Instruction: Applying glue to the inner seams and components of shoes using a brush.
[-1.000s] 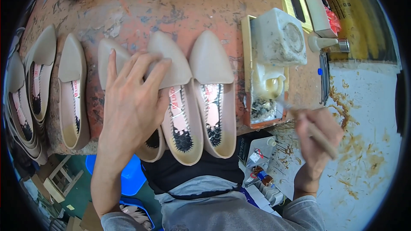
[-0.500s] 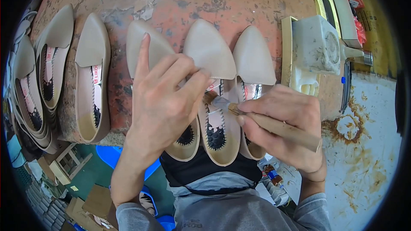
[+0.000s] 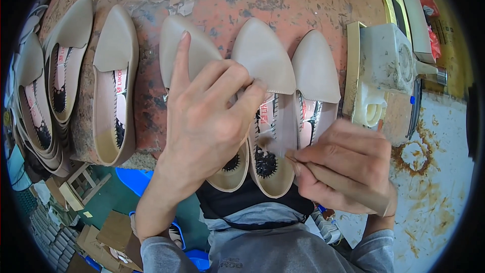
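A scuffed, reddish workbench (image 3: 298,5) spreads across the far part of the view. Along its near side, in front of the person, lie three beige pointed shoes: a left shoe (image 3: 203,43), a middle shoe (image 3: 262,60) and a right shoe (image 3: 316,65). The heel end of the middle shoe shows against a black apron (image 3: 242,206).

The left hand (image 3: 214,101) covers much of the left shoe, little finger stretched toward the far side, other fingers curled toward the middle shoe's opening; whether they pinch it cannot be told. The right hand (image 3: 348,164), nearer and to the right, is closed with thumb and fingers around the wooden handle of a brush (image 3: 348,187). Its blurred bristles (image 3: 263,142) are within the middle shoe's opening, by the dark insole pad (image 3: 264,163).

A likely risk is the middle shoe tipping or sliding, if the brush presses hard near its heel while the left hand is not steadying it. Should the bristles be wet, a slip sideways could smear the beige rim.

The middle shoe's long axis runs near to far, toe pointing far and slightly left, heel toward the person. The brush lies across it, bristles pointing left and slightly far, handle end right and near.
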`<state>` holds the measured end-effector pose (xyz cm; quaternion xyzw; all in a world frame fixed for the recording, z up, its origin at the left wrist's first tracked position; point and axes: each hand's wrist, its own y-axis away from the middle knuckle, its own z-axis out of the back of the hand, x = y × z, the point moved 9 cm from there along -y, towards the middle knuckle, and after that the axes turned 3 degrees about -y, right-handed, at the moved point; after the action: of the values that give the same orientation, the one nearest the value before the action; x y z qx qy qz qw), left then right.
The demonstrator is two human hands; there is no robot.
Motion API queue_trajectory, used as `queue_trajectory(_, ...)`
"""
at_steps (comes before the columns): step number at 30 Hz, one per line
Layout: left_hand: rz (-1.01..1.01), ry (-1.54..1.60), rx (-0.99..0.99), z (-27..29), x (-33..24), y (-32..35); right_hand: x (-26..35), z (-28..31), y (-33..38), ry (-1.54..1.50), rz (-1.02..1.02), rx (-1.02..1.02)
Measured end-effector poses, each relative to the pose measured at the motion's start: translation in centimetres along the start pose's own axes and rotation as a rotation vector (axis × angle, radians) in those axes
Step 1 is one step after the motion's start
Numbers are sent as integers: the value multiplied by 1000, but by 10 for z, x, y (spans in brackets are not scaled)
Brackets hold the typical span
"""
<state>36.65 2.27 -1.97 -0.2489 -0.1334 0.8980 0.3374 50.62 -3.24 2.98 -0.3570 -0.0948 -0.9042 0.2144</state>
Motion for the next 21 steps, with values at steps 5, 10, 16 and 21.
queue_trajectory(5,-45,9,-74,-2,-2,-3,-14,-24,-2,328,313,-397)
queue_trajectory(10,-37,-7,-71,-2,-1,0,9,-28,28,271,147,-215)
queue_trajectory(16,-17,5,-17,-1,-10,-10,25,-10,29,350,125,-358)
queue_trajectory(21,104,-1,91,12,13,-2,16,6,46,191,66,-405)
